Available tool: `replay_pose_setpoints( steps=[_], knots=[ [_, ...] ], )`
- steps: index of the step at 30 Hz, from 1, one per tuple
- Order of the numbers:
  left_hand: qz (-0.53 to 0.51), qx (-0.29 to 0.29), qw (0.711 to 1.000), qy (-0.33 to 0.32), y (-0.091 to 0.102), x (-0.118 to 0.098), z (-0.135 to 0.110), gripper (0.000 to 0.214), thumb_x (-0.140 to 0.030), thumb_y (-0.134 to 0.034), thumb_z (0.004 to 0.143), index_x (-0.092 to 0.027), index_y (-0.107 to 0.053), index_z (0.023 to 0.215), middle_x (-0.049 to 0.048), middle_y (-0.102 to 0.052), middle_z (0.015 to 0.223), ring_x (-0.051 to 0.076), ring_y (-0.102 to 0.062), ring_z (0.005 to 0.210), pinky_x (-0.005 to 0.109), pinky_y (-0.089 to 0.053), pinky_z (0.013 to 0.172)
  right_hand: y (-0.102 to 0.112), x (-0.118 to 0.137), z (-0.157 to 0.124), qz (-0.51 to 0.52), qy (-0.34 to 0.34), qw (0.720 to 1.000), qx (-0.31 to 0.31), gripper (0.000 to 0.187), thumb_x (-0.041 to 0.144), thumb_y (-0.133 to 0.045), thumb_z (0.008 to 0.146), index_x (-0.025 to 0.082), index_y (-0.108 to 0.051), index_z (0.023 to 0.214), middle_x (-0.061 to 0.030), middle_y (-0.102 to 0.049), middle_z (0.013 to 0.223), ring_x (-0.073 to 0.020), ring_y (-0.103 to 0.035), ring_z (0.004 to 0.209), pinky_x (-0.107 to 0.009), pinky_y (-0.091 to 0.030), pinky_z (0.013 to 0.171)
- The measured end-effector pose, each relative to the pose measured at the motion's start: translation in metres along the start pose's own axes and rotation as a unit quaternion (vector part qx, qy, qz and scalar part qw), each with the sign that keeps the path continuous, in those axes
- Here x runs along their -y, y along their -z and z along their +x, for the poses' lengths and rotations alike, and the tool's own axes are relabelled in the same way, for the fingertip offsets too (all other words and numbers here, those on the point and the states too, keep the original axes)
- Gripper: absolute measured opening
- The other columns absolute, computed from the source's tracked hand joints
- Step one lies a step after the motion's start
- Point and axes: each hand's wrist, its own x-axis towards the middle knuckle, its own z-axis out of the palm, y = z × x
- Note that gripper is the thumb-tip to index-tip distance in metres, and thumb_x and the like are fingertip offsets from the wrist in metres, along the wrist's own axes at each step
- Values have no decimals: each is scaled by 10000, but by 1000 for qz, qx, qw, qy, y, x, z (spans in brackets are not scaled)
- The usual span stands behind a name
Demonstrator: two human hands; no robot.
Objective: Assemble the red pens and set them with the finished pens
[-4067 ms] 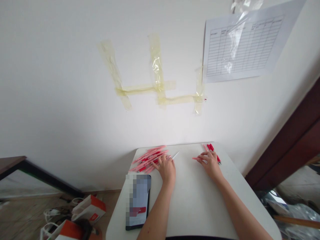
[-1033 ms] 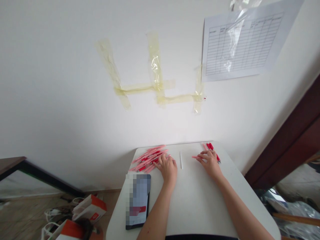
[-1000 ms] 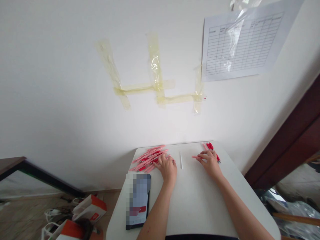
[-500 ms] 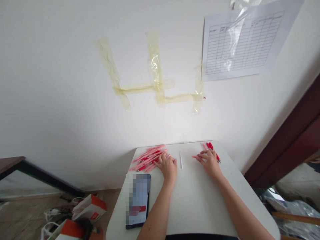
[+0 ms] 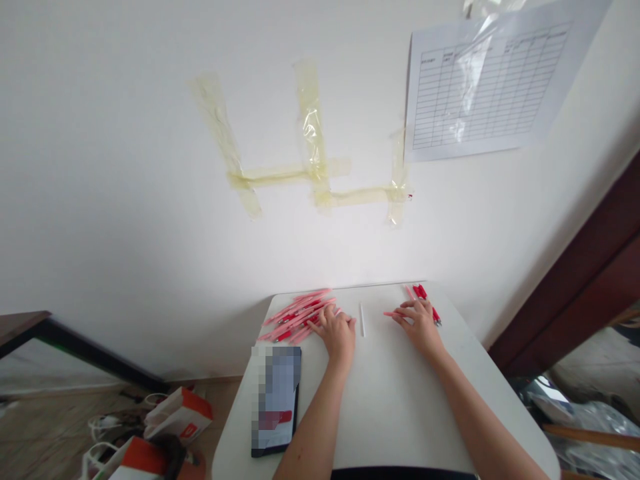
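Note:
A pile of pink and red pens [image 5: 295, 317] lies at the far left of a small white table [image 5: 390, 400]. My left hand [image 5: 336, 333] rests at the pile's right edge, fingers curled over the pens; whether it holds one is hidden. A thin white refill tube [image 5: 362, 320] lies alone between my hands. My right hand [image 5: 420, 325] lies on the table, fingers bent around a pink pen part [image 5: 391, 314] that pokes out to its left. A few red pens [image 5: 425, 300] lie just beyond that hand.
A dark tablet [image 5: 277, 400] lies at the table's near left. The white wall behind carries yellowed tape strips [image 5: 310, 167] and a printed table sheet [image 5: 480, 93]. Orange-and-white boxes [image 5: 175, 417] sit on the floor to the left. A dark wooden frame [image 5: 580, 280] stands on the right.
Four seconds ago the white tube poked out slanted from my left hand; since a second ago it lies alone between my hands. My left hand has curled slightly. The right hand has stayed still.

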Motion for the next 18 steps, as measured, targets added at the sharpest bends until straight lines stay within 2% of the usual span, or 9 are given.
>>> replay_pose_setpoints(
  steps=[10,13,15,18],
  knots=[
    [-7,-14,1000,-6,1,-1,-1,73,-304,-695,829,-245,-738,837,84,-580,1323,337,-409,1364,781,-146,1144,3,6,2,11,-3,1000,7,425,625,-524,932,302,-800,936,-104,-665,1047,-333,-480,1160,-577,-436,1021],
    [-24,-35,999,-11,6,0,-1,88,-327,-680,850,-260,-739,851,75,-576,1343,324,-432,1346,746,-167,1158,5,8,3,13,2,1000,-4,455,650,-518,923,294,-802,926,-113,-671,1032,-340,-497,1141,-591,-443,1004],
    [-47,-47,997,-33,11,1,-1,95,-344,-675,862,-279,-745,869,64,-569,1364,306,-443,1339,692,-186,1181,5,11,3,13,8,1000,-5,448,650,-530,917,297,-804,925,-114,-675,1023,-341,-507,1129,-590,-453,991],
    [-88,-36,990,-99,16,2,0,85,-365,-712,845,-343,-767,907,27,-578,1369,280,-448,1336,613,-186,1217,6,16,3,15,22,1000,11,386,614,-556,920,320,-806,939,-100,-681,1026,-328,-520,1110,-584,-444,1008]
  ],
)
